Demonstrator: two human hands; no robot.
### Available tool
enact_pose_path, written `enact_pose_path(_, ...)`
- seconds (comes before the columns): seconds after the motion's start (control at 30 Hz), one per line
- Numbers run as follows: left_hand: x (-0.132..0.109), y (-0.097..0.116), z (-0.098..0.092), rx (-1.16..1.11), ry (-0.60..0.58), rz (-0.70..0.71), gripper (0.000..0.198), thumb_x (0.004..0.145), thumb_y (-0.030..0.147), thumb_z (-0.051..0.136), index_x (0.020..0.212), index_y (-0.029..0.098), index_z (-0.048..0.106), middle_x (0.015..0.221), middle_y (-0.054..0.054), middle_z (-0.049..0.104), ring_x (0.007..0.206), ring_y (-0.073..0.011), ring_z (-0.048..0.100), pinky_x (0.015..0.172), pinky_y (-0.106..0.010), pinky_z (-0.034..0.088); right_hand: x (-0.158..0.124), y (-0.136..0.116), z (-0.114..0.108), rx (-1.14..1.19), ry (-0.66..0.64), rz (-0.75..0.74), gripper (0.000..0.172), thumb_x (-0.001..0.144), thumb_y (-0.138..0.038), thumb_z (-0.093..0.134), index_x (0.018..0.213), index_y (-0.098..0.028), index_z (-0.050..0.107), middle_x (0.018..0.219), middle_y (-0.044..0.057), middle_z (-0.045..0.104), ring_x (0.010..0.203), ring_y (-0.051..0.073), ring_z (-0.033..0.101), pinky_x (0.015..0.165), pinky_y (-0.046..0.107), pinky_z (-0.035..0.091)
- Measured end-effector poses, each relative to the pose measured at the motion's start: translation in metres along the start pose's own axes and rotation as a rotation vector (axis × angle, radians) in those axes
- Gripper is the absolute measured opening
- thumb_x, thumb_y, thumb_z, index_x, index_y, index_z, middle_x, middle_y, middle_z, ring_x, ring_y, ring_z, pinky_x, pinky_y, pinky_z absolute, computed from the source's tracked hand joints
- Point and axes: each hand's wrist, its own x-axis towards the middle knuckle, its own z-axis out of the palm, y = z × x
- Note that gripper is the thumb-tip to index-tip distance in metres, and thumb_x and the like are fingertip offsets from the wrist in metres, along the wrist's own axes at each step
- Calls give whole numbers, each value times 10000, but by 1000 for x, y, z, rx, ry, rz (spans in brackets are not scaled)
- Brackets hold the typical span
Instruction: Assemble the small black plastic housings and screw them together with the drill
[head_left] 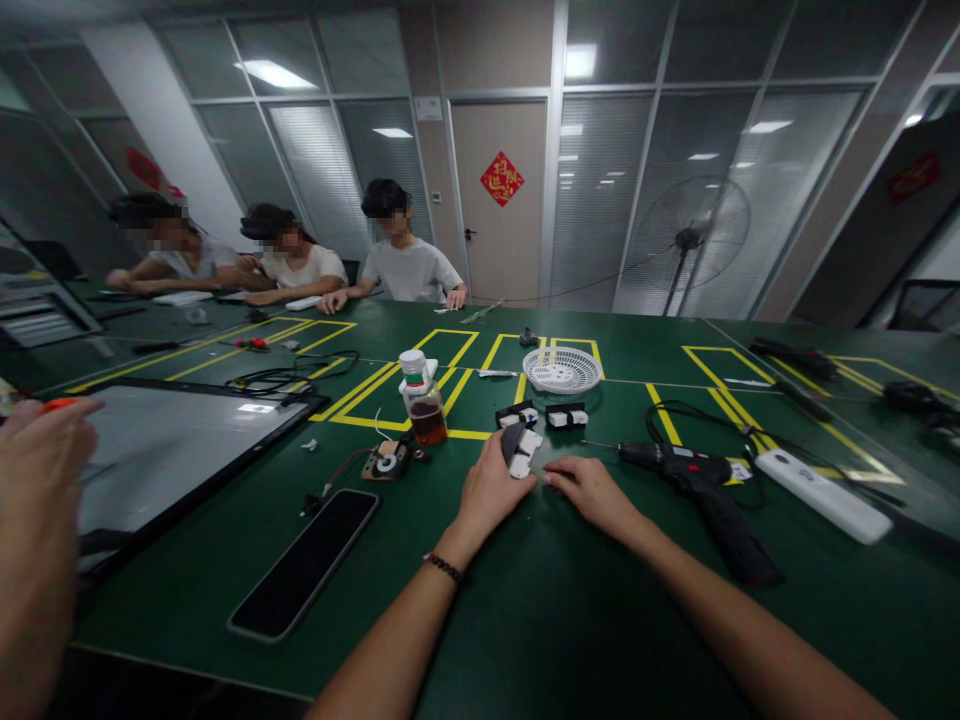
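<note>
Head view: the left hand's [489,485] fingers pinch a small black-and-white piece [522,462], while the right hand's [589,492] thumb and forefinger nearly meet just beside it; whether they grip anything is too small to tell. The piece is right of the bottle [427,418] and nearer the wearer. Close handling of this piece looks like the step in hand; the next move seems to call for a steady left hold and exact right fingertips. Right of the bottle on the green worktop [585,620] lie two more black-and-white parts [566,417], a white basket [535,377] and, farther off, a drill [694,472]. Left of it and nearer lies a phone [306,565]. Well beyond it, three people [414,270] sit to its left; a door [495,245] and a fan [686,240] stand to its right.
</note>
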Motion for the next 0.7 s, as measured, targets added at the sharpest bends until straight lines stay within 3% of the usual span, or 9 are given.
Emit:
enact_pose_path(0.1, 7, -9, 3, -115, 24, -86, 682, 639, 335, 774, 1244, 214, 484, 1167, -112, 607, 1035, -277, 593, 858, -372, 461, -3, 2, -6, -111, -1, -43, 242, 857, -308, 633, 1057, -181, 683, 995, 89, 679, 905, 222, 616, 821, 330, 458)
enact_pose_path(0.2, 12, -15, 10, -335, -5, -243, 641, 652, 380, 768, 1201, 180, 504, 1084, -120, 629, 876, -232, 631, 674, -317, 519, -5, 4, -8, -111, -81, -54, 219, 813, -261, 684, 1017, -183, 685, 1007, 71, 648, 813, 183, 605, 756, 297, 471)
enact_pose_path(0.33, 12, -15, 15, -601, -86, -390, 619, 665, 428, 755, 1167, 153, 520, 972, -106, 627, 683, -165, 613, 483, -249, 502, -7, 7, -10, -102, -123, -67, 324, 780, -176, 699, 1101, -197, 667, 1107, 73, 610, 818, 170, 599, 772, 295, 478)
enact_pose_path(0.5, 9, -8, 13, -785, -198, -452, 538, 664, 418, 767, 1083, 151, 560, 899, -75, 610, 676, -139, 609, 489, -222, 515, -9, 11, -10, -134, -79, -148, 270, 896, -184, 558, 1148, -207, 651, 1055, 79, 635, 980, 205, 588, 883, 319, 447)
enact_pose_path(0.7, 8, -7, 11, -816, -220, -474, 528, 663, 416, 777, 1063, 147, 562, 873, -64, 593, 687, -139, 605, 494, -212, 514, -12, 13, -6, -126, 20, -154, 224, 915, -221, 543, 1125, -215, 623, 1048, 67, 653, 966, 204, 601, 870, 327, 452)
